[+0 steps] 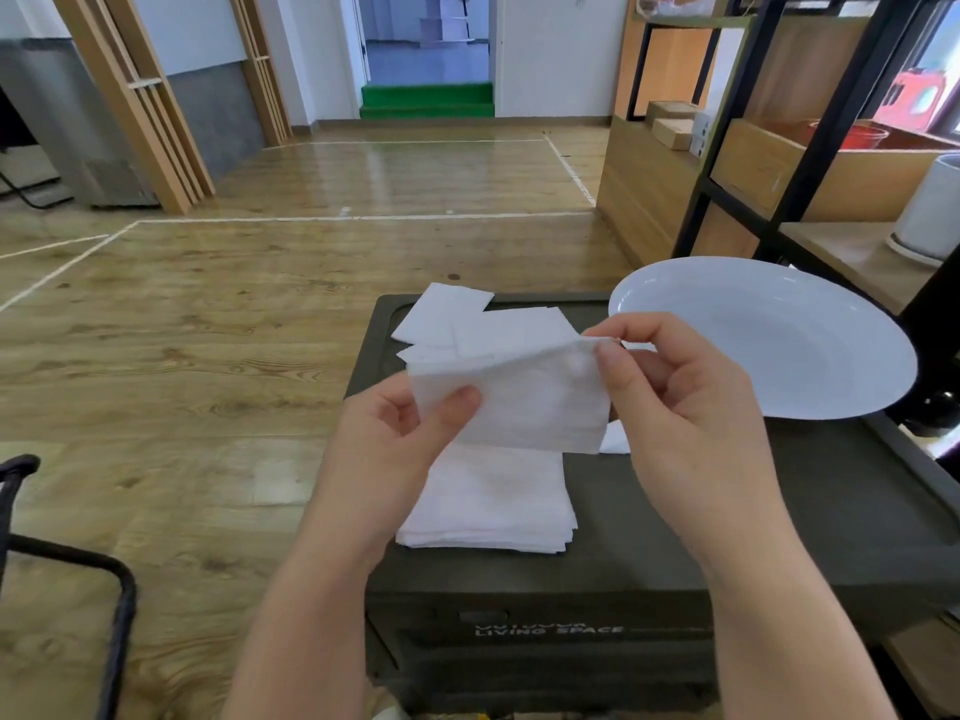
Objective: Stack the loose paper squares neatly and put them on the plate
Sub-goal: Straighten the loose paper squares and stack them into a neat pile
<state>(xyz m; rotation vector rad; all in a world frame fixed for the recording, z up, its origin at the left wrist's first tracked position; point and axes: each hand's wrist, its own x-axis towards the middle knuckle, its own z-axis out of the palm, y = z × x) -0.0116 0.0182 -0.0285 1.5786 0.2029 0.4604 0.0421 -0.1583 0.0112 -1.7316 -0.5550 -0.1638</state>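
Note:
Both hands hold one white paper square [530, 402] in the air above a dark box. My left hand [400, 433] pinches its lower left edge, and my right hand [675, 397] pinches its upper right corner. Under it, on the box top, lies a neat stack of white paper squares [488, 506]. Several loose squares [467, 324] lie overlapping at the far side of the box. A small white corner of paper [615, 439] shows beside my right hand. The white plate [810, 350] sits empty at the box's far right.
The dark storage box [727, 511] stands on a wooden floor. A black metal shelf [810, 163] with wooden boards and a white container [930, 210] rises to the right. A black chair frame [104, 589] is at the lower left.

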